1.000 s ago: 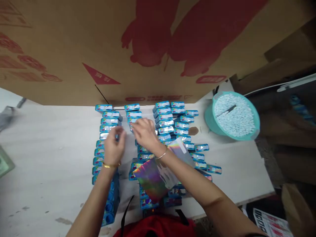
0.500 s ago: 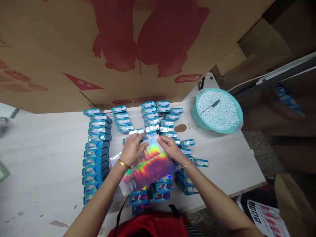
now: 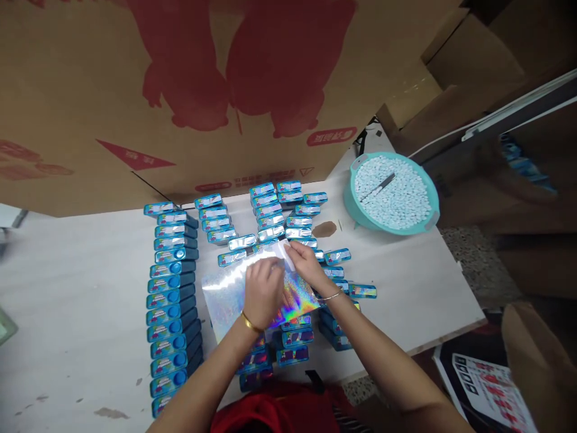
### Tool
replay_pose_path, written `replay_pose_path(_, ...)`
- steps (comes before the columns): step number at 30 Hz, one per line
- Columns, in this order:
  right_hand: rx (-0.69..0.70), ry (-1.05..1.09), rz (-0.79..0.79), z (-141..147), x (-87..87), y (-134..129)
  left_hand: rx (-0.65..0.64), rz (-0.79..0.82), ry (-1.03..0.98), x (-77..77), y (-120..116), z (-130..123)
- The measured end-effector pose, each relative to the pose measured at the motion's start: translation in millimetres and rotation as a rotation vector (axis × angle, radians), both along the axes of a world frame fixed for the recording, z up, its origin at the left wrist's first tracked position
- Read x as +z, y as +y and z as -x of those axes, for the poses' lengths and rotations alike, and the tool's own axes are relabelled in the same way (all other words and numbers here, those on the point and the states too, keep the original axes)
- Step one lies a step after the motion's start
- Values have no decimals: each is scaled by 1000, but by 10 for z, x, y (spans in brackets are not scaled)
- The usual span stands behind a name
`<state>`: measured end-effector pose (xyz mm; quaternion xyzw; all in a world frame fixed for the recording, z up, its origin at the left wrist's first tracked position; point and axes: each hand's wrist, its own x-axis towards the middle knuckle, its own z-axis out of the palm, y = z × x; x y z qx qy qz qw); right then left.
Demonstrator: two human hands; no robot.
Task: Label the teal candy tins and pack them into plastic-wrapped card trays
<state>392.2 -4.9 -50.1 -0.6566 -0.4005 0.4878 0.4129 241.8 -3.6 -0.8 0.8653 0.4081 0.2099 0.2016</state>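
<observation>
A shiny holographic sheet [image 3: 229, 294] lies tilted over rows of small blue boxes [image 3: 167, 299], between my forearms. My left hand [image 3: 264, 293] is over the middle of the sheet, its fingers curled near the upper right edge; what they pinch, if anything, is too small to name. At the sheet's upper right corner, my right hand [image 3: 306, 261] grips the edge between thumb and fingers. Several blue boxes stand beyond the sheet and on both sides of it; others show below it, partly hidden by the sheet and my arms.
A large cardboard box [image 3: 180, 144] with red prints stands along the table's back. At the right, a turquoise basin [image 3: 354, 201] holds small white pellets with tweezers [image 3: 378, 186] on top. Another carton [image 3: 473, 60] is beyond the white table [image 3: 90, 270].
My left hand has moved right across the sheet, toward my right hand, and its fingers have curled. The sheet's reflections have shifted. The whole view has moved slightly.
</observation>
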Motion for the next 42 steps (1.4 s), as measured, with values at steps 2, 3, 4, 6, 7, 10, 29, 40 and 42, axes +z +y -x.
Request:
replay_pose_path(2, 6, -108, 21, -74, -44, -7, -14, 146, -119, 119, -141, 35)
replay_pose_path(3, 0, -197, 10, -106, -41, -13, 21, 231, -194, 174, -178, 67)
replay_pose_path(4, -16, -304, -19, -126, -16, -20, 96, 318, -278, 218, -187, 109)
replay_pose_path(6, -60, -502, -121, -105, 93, -33, 329, 482, -459, 262, -114, 215)
replay_pose_path(7, -61, -545, -177, -57, 169, -37, 456, 552, -551, 261, -43, 277)
replay_pose_path(10, 73, -363, -260, 223, 401, -24, 733, 695, -805, 199, 208, 492)
replay_pose_path(29, 361, -684, -170, 1971, -5, 746, 985, 313, -316, -561, 882, 2003)
replay_pose_path(40, 465, -886, -164, 2087, -137, 856, 1018, 278, 78, -660, 917, 1957)
replay_pose_path(42, 476, -900, -172, 2090, -143, 854, 1053, 289, 77, -678, 924, 1983)
